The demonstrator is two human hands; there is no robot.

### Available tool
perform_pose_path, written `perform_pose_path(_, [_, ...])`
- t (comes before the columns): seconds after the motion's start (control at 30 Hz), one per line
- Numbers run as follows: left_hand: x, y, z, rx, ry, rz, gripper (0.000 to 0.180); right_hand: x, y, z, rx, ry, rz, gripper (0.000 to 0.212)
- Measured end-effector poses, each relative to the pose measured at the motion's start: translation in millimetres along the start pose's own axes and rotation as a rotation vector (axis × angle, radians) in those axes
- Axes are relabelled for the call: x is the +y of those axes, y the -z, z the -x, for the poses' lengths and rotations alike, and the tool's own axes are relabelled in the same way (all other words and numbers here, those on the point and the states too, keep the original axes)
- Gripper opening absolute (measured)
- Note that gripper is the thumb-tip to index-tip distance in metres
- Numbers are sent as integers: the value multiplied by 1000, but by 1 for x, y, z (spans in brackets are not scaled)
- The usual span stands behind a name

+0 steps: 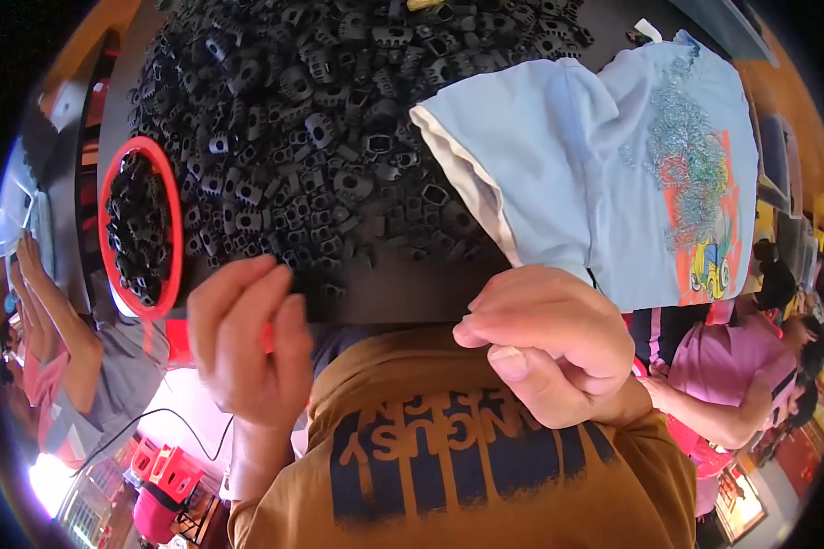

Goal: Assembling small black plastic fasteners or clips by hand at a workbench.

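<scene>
A big heap of small black plastic parts (293, 146), many with slots or ring-shaped openings, covers the dark table (384, 306). My left hand (247, 348) is raised at the table's near edge, slightly blurred, its bent fingers apart and nothing visible in them. Over the near edge to the right, my right hand (558, 339) is curled closed, thumb close to the fingers. Whatever it may hold is hidden. The light blue cloth garment (568, 156) with a colourful print lies just beyond my right hand. Left of the heap stands a container with a red rim (176, 233), filled with similar black parts.
At the left edge a person in grey (124, 375) sits with arms raised. Another person in pink (728, 366) sits to the right. Red plastic stools (165, 471) and a black cable (169, 412) are at the lower left. A yellowish piece (424, 5) lies at the heap's far edge.
</scene>
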State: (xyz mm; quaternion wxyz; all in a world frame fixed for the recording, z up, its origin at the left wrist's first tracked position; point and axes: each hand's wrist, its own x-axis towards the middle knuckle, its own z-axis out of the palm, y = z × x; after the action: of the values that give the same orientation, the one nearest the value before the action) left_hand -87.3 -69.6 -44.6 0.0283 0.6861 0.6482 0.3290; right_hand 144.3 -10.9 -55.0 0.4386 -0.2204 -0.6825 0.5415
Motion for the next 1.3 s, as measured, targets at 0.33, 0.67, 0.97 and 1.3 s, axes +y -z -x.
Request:
perform_pose_path(0.33, [2,-28,-32,-132,-150,-64,27,-2,-16,4,158,-23,81,24])
perform_pose_path(0.67, [8,-33,-40,-141,-143,-149,23,0,-16,1,119,-59,91,22])
perform_pose_path(0.97, [4,-36,-39,-100,-34,7,19,5,-13,1,155,33,201,23])
perform_pose_path(1.3, [3,-28,-50,-98,88,271,17,9,-13,-1,131,42,238,21])
